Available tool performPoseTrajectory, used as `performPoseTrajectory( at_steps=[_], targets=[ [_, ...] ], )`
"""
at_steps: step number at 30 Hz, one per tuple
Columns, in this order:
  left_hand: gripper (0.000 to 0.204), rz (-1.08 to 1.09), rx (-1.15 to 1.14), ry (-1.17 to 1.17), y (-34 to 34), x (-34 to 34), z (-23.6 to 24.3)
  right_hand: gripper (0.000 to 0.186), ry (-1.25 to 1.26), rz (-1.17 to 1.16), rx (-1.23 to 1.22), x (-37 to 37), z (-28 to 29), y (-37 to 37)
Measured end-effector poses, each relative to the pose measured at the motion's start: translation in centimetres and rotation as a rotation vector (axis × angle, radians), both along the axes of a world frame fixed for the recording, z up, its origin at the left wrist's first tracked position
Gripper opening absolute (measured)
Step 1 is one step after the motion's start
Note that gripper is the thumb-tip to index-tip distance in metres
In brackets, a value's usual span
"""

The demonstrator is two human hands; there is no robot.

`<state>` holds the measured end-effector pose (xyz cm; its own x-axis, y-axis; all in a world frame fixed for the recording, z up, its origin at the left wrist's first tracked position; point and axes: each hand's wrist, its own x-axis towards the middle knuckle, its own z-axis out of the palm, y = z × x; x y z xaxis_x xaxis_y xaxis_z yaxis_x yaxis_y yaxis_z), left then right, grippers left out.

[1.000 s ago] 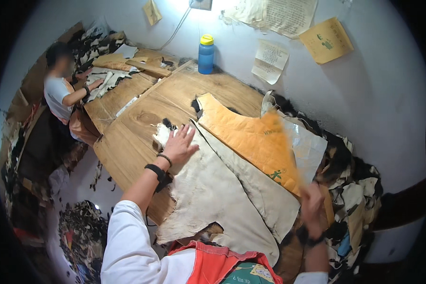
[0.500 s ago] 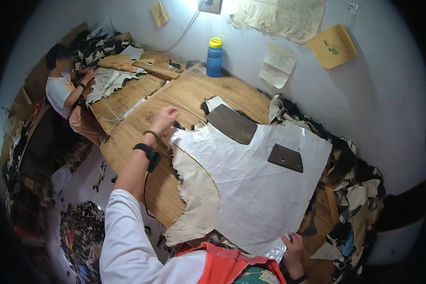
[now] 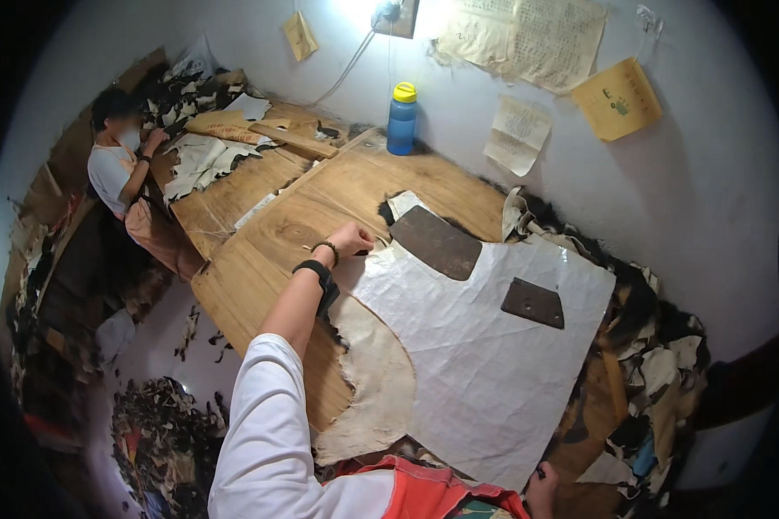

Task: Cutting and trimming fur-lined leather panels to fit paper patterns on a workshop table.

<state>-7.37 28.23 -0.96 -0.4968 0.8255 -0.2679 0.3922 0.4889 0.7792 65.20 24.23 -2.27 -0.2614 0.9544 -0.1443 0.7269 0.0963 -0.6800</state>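
A large white pattern sheet (image 3: 493, 372) lies over a pale hide (image 3: 368, 381), whose ragged edge shows along the left. Two dark flat plates rest on the sheet, a larger plate (image 3: 437, 242) and a smaller plate with holes (image 3: 534, 303). My left hand (image 3: 350, 240) is at the sheet's far left corner, fingers pinched together, with a small dark bit under them that I cannot make out. Close to the sheet's near right corner, my right hand (image 3: 541, 490) is curled round something small and dark, mostly hidden.
A blue bottle with a yellow lid (image 3: 402, 119) stands on the wooden table (image 3: 320, 203) by the wall. Hide scraps (image 3: 653, 381) pile up along the right edge. Another person (image 3: 121, 173) works at the far left. More scraps (image 3: 160, 432) lie on the floor.
My left hand has moved right and a little nearer, down to the sheet's corner. My right hand has shifted slightly nearer, off the sheet's near edge. The whole view has shifted a little.
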Motion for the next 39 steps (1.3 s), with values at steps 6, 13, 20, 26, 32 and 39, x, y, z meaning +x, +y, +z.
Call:
performPoseTrajectory(
  at_steps=[6, 13, 20, 26, 32, 39],
  targets=[
    [0.016, -0.109, -0.153, 0.145, 1.4, 0.7, 0.3, 0.019, -0.029, 0.031, -0.155, 1.0, 2.3, 1.0],
    [0.017, -0.099, -0.249, 0.121, 1.1, 1.6, -0.7, 0.024, -0.115, 0.098, -0.226, 1.4, 3.9, 0.6],
    [0.022, 0.039, -0.048, 0.410, -0.2, -0.4, -0.9, 0.022, 0.162, 0.054, -0.238, -2.1, 3.2, 1.6],
    [0.066, -0.704, 0.262, 0.676, 0.4, 11.1, -1.9, 0.020, -0.006, -0.070, -0.034, -2.0, 2.8, 0.2],
    [0.075, -0.719, -0.109, 0.886, -1.2, 17.1, -1.5, 0.025, -0.068, 0.022, -0.211, 0.3, 2.0, -1.9],
    [0.074, -0.699, -0.091, 0.909, -2.4, 16.8, -1.5, 0.024, -0.199, -0.037, -0.168, -0.2, 3.5, -0.4]
  ],
)
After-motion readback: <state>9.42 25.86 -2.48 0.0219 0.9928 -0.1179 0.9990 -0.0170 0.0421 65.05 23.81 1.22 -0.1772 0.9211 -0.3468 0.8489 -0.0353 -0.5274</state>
